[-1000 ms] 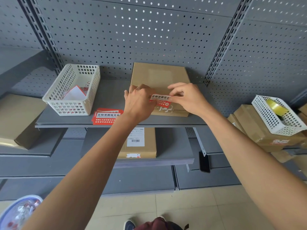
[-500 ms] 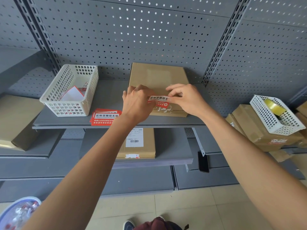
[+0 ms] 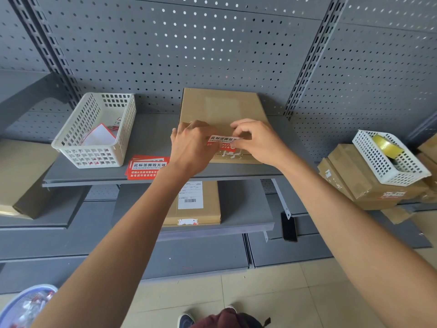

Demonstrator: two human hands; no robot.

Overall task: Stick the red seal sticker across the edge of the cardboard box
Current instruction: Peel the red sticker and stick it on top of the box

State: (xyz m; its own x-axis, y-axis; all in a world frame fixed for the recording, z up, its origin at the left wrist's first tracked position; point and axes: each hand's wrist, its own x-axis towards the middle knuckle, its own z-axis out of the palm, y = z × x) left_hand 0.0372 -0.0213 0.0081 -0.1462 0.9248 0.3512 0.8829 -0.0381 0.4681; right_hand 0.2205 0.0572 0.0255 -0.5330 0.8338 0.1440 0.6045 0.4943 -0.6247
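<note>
A flat cardboard box (image 3: 220,107) lies on the grey shelf (image 3: 153,136) against the pegboard. Over its near edge I hold a red seal sticker (image 3: 222,142) with white lettering. My left hand (image 3: 189,145) pinches the sticker's left end and my right hand (image 3: 257,143) pinches its right end. The sticker lies level just above the box's front edge, where torn white remnants show. Whether it touches the cardboard I cannot tell. My fingers hide both ends of the sticker.
A stack of red stickers (image 3: 147,168) lies on the shelf left of the box, beside a white basket (image 3: 94,131). Another box (image 3: 196,204) sits on the shelf below. At the right, a white basket with a tape roll (image 3: 387,155) rests on stacked cartons.
Both hands have stayed on the sticker at the box's front edge. The right fingers have curled a little tighter over its right end.
</note>
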